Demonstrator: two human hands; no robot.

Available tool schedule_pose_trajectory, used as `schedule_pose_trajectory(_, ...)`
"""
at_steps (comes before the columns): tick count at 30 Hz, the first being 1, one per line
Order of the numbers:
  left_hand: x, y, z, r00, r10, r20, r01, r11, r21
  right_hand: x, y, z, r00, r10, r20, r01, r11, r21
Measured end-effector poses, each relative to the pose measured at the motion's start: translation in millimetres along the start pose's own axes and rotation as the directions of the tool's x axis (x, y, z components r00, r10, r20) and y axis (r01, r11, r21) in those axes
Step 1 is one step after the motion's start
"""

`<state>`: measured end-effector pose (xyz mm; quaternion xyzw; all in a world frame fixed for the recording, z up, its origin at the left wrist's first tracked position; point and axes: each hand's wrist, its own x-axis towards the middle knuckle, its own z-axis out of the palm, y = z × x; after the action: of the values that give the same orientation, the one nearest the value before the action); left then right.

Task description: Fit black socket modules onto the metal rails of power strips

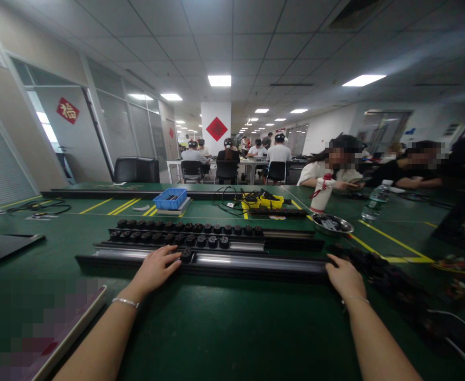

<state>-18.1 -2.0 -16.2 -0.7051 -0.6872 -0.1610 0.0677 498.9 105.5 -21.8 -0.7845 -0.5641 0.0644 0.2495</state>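
One black track rail (256,266) runs from the loosely spread left hand (156,268) to the half-curled right hand (345,278); whether either grips is unclear.

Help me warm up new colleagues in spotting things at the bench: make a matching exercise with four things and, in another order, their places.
Things:
1. Left hand
2. Right hand
3. Blue basket
4. Metal bowl

Places:
A. Left of the yellow bin
B. Next to the white flask
C. At the right end of the front rail
D. Beside a round black module

Pairs: 1-D, 2-C, 3-A, 4-B
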Motion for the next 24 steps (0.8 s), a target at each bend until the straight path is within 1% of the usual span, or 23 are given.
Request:
schedule_pose_trajectory(7,-1.6,1.2,-3.2,0.997,0.042,0.070,-0.045,0.998,0.037,0.5,1.1,0.9,1.000,-0.010,0.001,0.010,1.000,-0.003)
schedule_pose_trajectory(11,-3.0,6.7,-7.3,0.991,0.016,0.133,-0.023,0.998,0.053,0.9,2.2,1.7,1.000,-0.009,-0.011,0.008,1.000,-0.003)
schedule_pose_trajectory(13,-3.0,8.8,-7.2,0.989,-0.001,0.146,-0.006,0.999,0.051,0.8,1.6,1.6,1.000,-0.017,-0.011,0.017,1.000,-0.006)
schedule_pose_trajectory(16,-1.7,10.2,-3.6,0.994,0.003,0.108,-0.007,0.999,0.037,0.0,-0.1,0.9,1.000,-0.024,-0.010,0.024,1.000,-0.007)
schedule_pose_trajectory(19,0.1,10.3,0.5,0.998,0.036,0.057,-0.037,0.999,0.014,-1.0,-1.2,0.2,1.000,-0.027,-0.016,0.027,1.000,-0.003)
schedule_pose_trajectory(24,0.9,11.2,1.4,0.996,0.083,0.033,-0.082,0.996,-0.027,-1.5,-0.7,-0.3,0.999,-0.030,-0.013,0.030,1.000,-0.006)
